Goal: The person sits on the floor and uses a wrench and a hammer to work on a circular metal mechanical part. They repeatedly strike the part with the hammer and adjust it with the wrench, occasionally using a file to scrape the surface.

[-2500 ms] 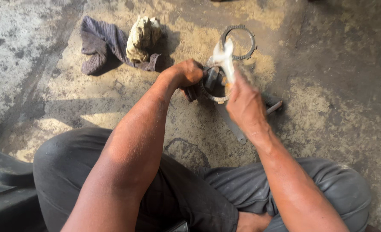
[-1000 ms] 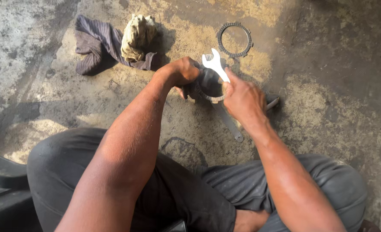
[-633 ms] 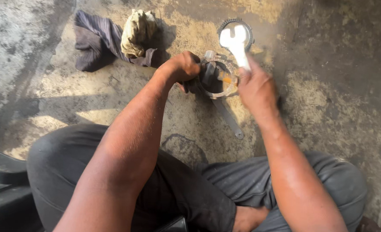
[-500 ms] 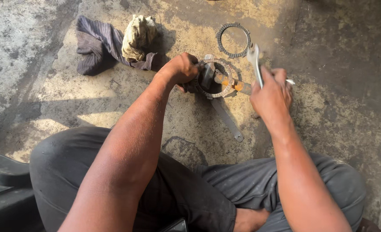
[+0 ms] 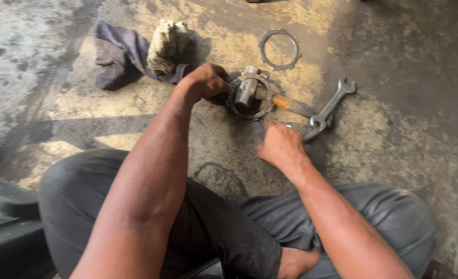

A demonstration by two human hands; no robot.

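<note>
I sit cross-legged on a stained concrete floor. My left hand (image 5: 204,82) grips the left rim of a round metal part (image 5: 235,107) standing on the floor. A hammer lies across that part, its steel head (image 5: 247,89) on top and its orange and dark handle (image 5: 291,106) pointing right. A silver spanner (image 5: 331,105) lies on the floor to the right. My right hand (image 5: 279,145) hovers low with curled fingers just beside the spanner's lower end; whether it holds anything is hidden.
A thin toothed ring (image 5: 279,49) lies on the floor beyond the round part. A dark cloth (image 5: 116,56) and a cream rag (image 5: 166,42) sit at the upper left. A dark object (image 5: 4,227) fills the lower left corner.
My right hand swung the spanner from above the round part out to the right and set it on the floor, then drew back toward me. The hammer now shows lying across the part.
</note>
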